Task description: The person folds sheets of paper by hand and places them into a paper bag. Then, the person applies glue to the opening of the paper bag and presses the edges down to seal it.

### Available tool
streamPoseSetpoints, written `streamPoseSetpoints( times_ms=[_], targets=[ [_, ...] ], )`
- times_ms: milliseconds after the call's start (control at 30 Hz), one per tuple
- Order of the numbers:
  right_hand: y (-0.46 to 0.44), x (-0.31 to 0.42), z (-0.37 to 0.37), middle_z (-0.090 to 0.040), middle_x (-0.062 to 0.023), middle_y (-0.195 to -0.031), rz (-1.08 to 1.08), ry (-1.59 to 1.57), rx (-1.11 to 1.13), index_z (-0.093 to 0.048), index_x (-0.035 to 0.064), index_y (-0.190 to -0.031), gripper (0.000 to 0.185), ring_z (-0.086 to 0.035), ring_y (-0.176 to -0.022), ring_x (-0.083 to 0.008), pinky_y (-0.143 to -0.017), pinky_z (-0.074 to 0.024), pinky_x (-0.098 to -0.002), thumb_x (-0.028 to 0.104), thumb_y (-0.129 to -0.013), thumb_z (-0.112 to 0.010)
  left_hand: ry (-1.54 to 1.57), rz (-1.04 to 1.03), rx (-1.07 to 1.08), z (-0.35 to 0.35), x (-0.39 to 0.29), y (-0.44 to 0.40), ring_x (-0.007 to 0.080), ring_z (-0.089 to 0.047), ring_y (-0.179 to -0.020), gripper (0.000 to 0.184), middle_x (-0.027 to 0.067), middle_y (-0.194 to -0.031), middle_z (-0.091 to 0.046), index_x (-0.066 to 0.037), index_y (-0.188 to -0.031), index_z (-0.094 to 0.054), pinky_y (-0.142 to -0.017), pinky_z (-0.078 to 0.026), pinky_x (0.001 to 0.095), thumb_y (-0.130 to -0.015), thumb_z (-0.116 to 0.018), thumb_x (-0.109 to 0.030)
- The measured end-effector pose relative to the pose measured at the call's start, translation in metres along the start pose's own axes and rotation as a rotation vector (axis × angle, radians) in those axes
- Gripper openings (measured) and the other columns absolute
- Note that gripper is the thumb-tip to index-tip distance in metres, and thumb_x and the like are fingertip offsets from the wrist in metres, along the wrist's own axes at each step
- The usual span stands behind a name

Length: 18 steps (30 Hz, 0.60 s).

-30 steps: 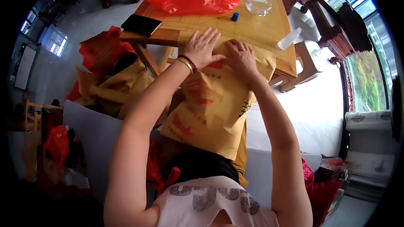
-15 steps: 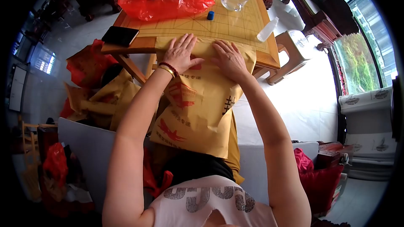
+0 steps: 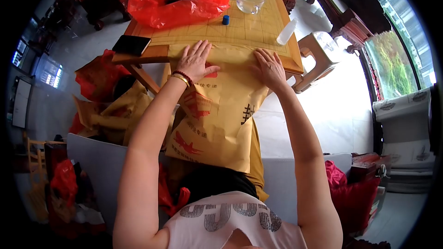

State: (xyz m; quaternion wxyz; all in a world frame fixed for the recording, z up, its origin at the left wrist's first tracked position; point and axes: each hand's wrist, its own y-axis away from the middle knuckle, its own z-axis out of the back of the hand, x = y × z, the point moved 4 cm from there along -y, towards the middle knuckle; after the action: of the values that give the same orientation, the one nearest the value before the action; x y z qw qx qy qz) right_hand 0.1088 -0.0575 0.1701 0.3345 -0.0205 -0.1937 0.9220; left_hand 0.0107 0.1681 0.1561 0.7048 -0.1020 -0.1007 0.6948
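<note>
A large brown paper mailing envelope (image 3: 217, 133) with red and black print hangs from the table's near edge down toward my lap. Its top end lies flat on the wooden table (image 3: 249, 30). My left hand (image 3: 196, 61), with a bracelet and a bangle at the wrist, presses on the envelope's upper left part, fingers stretched out. Over at the upper right edge of the envelope, my right hand (image 3: 271, 69) lies flat with its fingers extended. Neither hand grips anything.
On the table are a red plastic bag (image 3: 177, 7) with something striped inside, a glass bowl (image 3: 250, 2), a blue cap (image 3: 225, 20), a translucent bottle (image 3: 287, 32) and a black wallet-like item (image 3: 131, 45). A plastic stool (image 3: 318, 50) stands right; more brown envelopes (image 3: 122, 115) lie left.
My right hand has slid to the right along the envelope's top toward its right edge. My left hand stays nearly in place. The camera view has shifted slightly.
</note>
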Motion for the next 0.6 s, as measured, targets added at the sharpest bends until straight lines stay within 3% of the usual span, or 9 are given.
streamPoseSetpoints(
  times_ms=[167, 300, 400, 600],
  targets=[
    [0.004, -0.003, 0.008, -0.040, -0.0048, -0.133, -0.064, 0.038, 0.083, -0.044, 0.0079, -0.125, 0.055, -0.032, -0.126, -0.0206, -0.106, -0.0185, -0.0408, 0.045, -0.085, -0.048, -0.015, 0.033, 0.042, -0.002, -0.001, 0.001, 0.0216, -0.019, -0.132, 0.086, 0.0088, -0.143, -0.024, -0.005, -0.136, -0.025, -0.107, -0.014, 0.0446, -0.078, -0.039, -0.066],
    [-0.008, 0.015, -0.002, -0.039, -0.0044, -0.135, 0.132, 0.090, -0.008, -0.043, 0.0099, -0.127, 0.057, -0.029, -0.128, -0.0206, -0.107, -0.0165, -0.0431, 0.049, -0.085, -0.044, 0.023, -0.002, -0.012, -0.003, 0.001, 0.001, 0.0217, -0.019, -0.133, 0.085, 0.0088, -0.142, -0.025, -0.005, -0.136, -0.025, -0.107, -0.014, 0.0447, -0.078, -0.042, -0.065],
    [-0.009, 0.016, -0.007, -0.039, -0.0041, -0.134, 0.018, -0.011, 0.101, -0.044, 0.0111, -0.127, 0.056, -0.030, -0.128, -0.0201, -0.106, -0.0164, -0.0439, 0.049, -0.085, -0.043, -0.039, 0.010, 0.033, -0.002, -0.001, 0.001, 0.0217, -0.020, -0.132, 0.083, 0.0096, -0.142, -0.025, -0.005, -0.137, -0.024, -0.107, -0.013, 0.0409, -0.080, -0.038, -0.064],
    [-0.003, 0.001, 0.002, -0.048, -0.0058, -0.124, 0.009, -0.077, -0.031, -0.048, 0.0089, -0.120, 0.051, -0.038, -0.121, -0.0223, -0.102, -0.0245, -0.0446, 0.045, -0.084, -0.049, 0.028, 0.000, -0.005, -0.004, 0.000, 0.001, 0.0228, -0.019, -0.133, 0.084, 0.0098, -0.142, -0.024, -0.005, -0.136, -0.025, -0.106, -0.014, 0.0445, -0.079, -0.041, -0.064]
  ],
)
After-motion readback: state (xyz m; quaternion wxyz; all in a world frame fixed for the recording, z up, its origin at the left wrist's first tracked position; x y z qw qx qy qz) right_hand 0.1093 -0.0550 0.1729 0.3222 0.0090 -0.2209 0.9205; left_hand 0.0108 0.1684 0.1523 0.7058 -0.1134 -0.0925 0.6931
